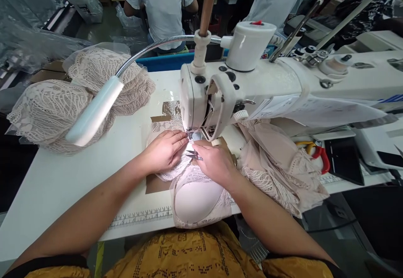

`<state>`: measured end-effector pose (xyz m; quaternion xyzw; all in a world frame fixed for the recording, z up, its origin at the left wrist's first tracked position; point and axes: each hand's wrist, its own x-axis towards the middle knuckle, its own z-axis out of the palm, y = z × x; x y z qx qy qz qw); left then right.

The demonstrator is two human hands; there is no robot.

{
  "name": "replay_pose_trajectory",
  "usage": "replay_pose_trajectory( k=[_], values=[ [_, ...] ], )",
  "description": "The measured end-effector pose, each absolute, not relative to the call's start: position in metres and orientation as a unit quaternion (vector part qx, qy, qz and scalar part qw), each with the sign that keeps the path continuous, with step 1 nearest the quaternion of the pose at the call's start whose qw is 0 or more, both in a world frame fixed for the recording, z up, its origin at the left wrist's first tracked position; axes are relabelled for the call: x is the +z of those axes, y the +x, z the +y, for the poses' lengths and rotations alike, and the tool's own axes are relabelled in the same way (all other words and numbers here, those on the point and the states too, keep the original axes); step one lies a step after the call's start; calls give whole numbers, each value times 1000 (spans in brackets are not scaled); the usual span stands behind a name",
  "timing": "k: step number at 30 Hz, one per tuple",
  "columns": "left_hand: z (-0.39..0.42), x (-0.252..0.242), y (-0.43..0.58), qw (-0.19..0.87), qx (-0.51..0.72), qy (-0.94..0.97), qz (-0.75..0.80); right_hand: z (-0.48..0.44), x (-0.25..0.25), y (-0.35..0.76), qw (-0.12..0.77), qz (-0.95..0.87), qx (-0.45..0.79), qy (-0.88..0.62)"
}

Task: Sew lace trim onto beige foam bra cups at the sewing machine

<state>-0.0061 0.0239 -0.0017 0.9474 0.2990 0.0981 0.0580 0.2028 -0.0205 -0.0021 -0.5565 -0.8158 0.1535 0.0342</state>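
A pale pink lace bra [195,200] lies partly under the head of the white sewing machine [197,89], its moulded cup toward me. My left hand [167,149] rests flat on the lace, fingertips beside the presser foot [191,134]. Small thread snips [194,155] are in my right hand [215,162], blades pointing left toward my left hand. The right fingers reach close to the needle area and touch the work. The machine's head and my fingers partly hide the stitching spot.
Stacked lace cups [59,110] stand at the left, behind a bendable lamp [96,110]. Beige lace pieces [267,164] are heaped at the right, near red-and-yellow-handled scissors [321,156] and a dark tablet-like object [344,159]. A ruler strip [141,217] follows the front edge. Two people sit beyond.
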Motion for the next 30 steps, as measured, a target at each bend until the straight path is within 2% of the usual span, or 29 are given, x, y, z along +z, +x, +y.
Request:
replay_pose_trajectory(
  k=[12, 16, 22, 24, 30],
  values=[
    [32, -5, -10, 50, 92, 940, 324, -19, 4, 198, 0, -810, 156, -565],
    [33, -9, -12, 43, 104, 935, 336, -17, 5, 199, 32, -814, 169, -555],
    [34, -16, -14, 30, 119, 929, 349, -16, 21, 210, 85, -794, 252, -547],
    [32, -17, -14, 24, 117, 926, 358, -19, 33, 218, 67, -788, 249, -559],
    [16, -11, -12, 21, 97, 895, 435, -46, 48, 236, -66, -800, 268, -533]
  ],
)
